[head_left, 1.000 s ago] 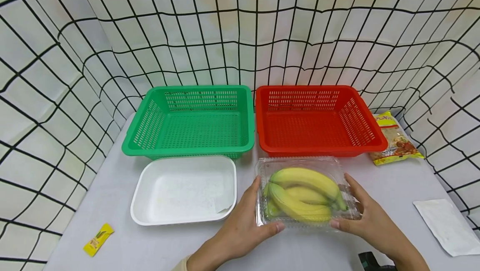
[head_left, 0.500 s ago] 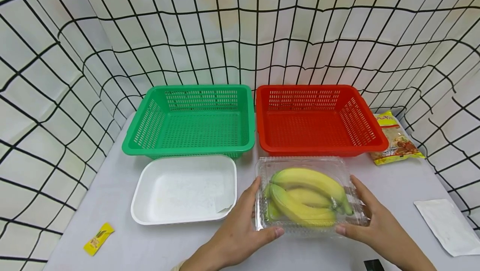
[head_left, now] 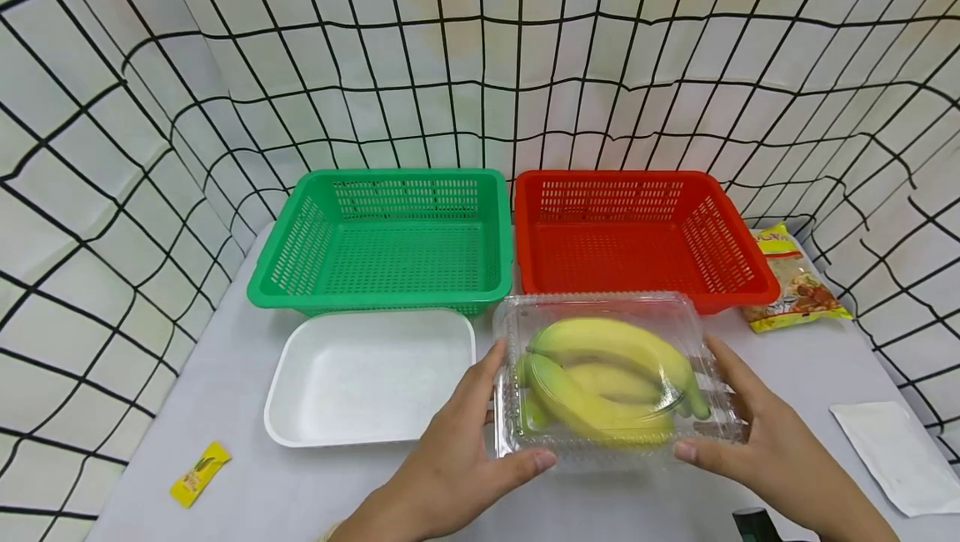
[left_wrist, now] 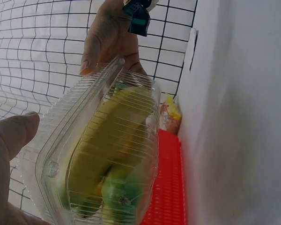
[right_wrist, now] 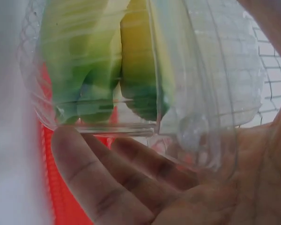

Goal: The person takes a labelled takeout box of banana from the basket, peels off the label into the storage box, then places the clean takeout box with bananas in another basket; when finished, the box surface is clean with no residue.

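A clear plastic clamshell box [head_left: 600, 305] with ribbed sides is held up between both hands, its far edge overlapping the red basket in the head view. Through its lid show several yellow bananas [head_left: 615, 333], greenish at the tips. My left hand [head_left: 453, 446] grips the box's left end, thumb along the near edge and fingers at the side. At the right end my right hand [head_left: 768, 438] holds it the same way, thumb in front. In the right wrist view the fingers [right_wrist: 98, 178] curve under the end of the box [right_wrist: 136, 129].
A green basket [head_left: 378, 300] and the red basket [head_left: 645, 283] stand side by side at the back. Left of the box lies a white tray [head_left: 367, 434]. A yellow snack bag [head_left: 798, 283], white packet [head_left: 896, 454] and small yellow sachet [head_left: 200, 474] lie around. Black wire mesh [head_left: 517, 58] encloses the table.
Both hands have raised the banana box, and it has shifted away from me so that it covers the red basket's near rim. The right hand had moved slightly right along its end.
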The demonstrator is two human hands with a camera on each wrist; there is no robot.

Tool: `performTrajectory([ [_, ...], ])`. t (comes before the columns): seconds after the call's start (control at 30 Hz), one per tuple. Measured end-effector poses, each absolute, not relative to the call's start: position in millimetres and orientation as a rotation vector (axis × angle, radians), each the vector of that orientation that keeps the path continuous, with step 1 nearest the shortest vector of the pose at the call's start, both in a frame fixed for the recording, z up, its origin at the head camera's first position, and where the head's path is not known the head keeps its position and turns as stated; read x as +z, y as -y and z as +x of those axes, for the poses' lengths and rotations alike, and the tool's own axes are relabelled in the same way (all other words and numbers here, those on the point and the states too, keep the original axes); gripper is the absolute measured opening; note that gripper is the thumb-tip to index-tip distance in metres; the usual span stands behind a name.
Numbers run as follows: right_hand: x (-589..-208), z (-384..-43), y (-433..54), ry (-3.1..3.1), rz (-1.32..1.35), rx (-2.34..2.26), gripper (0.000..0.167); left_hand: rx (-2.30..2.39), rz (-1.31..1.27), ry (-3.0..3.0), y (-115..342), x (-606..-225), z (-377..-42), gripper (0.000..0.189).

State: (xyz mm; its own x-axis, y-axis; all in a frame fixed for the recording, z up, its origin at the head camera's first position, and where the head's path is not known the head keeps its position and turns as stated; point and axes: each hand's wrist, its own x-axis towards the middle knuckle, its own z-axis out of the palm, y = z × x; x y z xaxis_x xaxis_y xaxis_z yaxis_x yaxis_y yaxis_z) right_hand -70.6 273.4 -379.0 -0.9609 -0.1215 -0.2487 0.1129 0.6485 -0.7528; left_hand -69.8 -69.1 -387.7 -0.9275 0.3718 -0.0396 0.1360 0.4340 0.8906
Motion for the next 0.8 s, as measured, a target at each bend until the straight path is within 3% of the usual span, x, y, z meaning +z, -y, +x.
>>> performTrajectory([
  [0.37, -352.2, -102.8, -237.1, -2.631, -0.21, -1.392, 0.115, 1.535, 0.444, -2.466, 99.5, -360.6, -100.7, 0.112],
  [0.8, -344.4, -165.8, -181.7, -2.578, -0.341, -1.492, 0.111, 1.355, 0.451, -2.578, 157.2, -334.2, -149.9, 0.108],
])
